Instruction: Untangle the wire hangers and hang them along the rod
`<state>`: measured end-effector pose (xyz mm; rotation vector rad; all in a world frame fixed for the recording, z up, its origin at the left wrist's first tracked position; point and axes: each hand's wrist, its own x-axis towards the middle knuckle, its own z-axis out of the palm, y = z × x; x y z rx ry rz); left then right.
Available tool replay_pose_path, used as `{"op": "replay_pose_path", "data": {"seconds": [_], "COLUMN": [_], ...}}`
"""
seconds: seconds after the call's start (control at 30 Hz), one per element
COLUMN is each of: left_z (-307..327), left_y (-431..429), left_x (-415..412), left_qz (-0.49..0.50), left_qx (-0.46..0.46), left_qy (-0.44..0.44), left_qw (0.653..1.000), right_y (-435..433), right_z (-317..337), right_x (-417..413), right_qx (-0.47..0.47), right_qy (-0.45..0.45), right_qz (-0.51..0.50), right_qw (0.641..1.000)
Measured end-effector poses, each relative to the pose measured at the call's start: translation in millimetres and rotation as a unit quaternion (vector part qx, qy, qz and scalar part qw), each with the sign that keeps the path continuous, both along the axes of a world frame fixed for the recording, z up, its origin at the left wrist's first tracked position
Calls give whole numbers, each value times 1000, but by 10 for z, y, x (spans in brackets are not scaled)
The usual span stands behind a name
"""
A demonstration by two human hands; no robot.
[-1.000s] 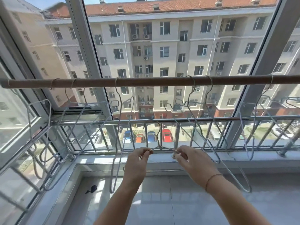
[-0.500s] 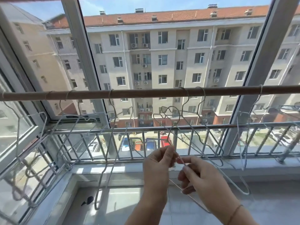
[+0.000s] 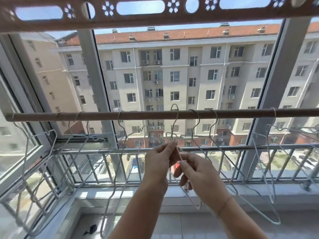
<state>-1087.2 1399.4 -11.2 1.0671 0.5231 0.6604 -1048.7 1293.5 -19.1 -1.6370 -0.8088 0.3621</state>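
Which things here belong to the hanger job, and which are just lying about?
Job in hand: wire hanger, pinched by the left hand and right hand; rod; other hangers hooked along it.

Just lying about: small dark object on the floor; perforated rack overhead; window railing.

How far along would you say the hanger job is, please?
Done: several hangers hook over the rod. In hand: left hand and right hand pinch one wire hanger, its hook at rod height. Left: seating it; whether more tangled ones remain is out of view.
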Motion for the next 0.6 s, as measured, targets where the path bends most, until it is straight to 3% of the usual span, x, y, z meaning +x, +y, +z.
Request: {"op": "replay_pose_path", "data": {"seconds": [0.23, 0.37, 0.47, 0.6], "left_z": [-134, -85, -58, 6], "left_y": [79, 28, -25, -12], "left_x": [-39, -164, -360, -713], "left_qz": [28, 33, 42, 73], "left_qx": [-25, 26, 82, 123], "left_qy": [26, 38, 62, 32], "left_qw": [999, 998, 994, 989], "right_y": [73, 53, 25, 47], "right_z": [-181, -245, -195, -34], "right_x": [-22, -1, -49, -231], "right_qx": [-48, -95, -68, 13], "right_qy": [6, -97, -157, -235], "right_qz": [-1, -36, -60, -60], "right_qw": [999, 990, 983, 970]}}
